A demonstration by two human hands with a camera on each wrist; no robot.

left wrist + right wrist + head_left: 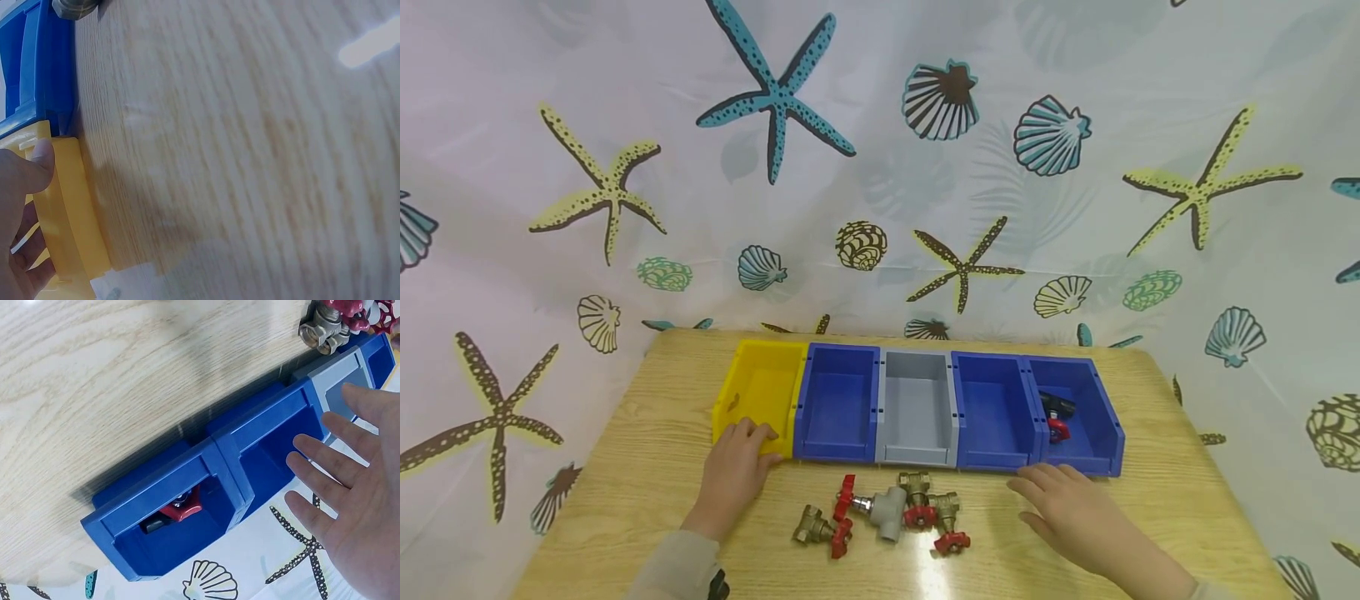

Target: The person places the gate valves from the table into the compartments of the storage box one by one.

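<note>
Bright, diffuse light falls from above over the table (662, 400) before us, raising a white glare at the head view's lower edge and a streak at the left wrist view's upper right. Soft shadows edge the bins (150, 492). The left wrist view looks hazy and soft; the right wrist view, crisper.

Left sleeve (674, 568) looking pale beige, ending near wrist (698, 523); small black object (718, 587) peeking out beside it, too cut off to identify. Right sleeve (1212, 592) showing only as sliver, similarly pale. Left hand (734, 468), right hand (1069, 510) both going bare.
</note>
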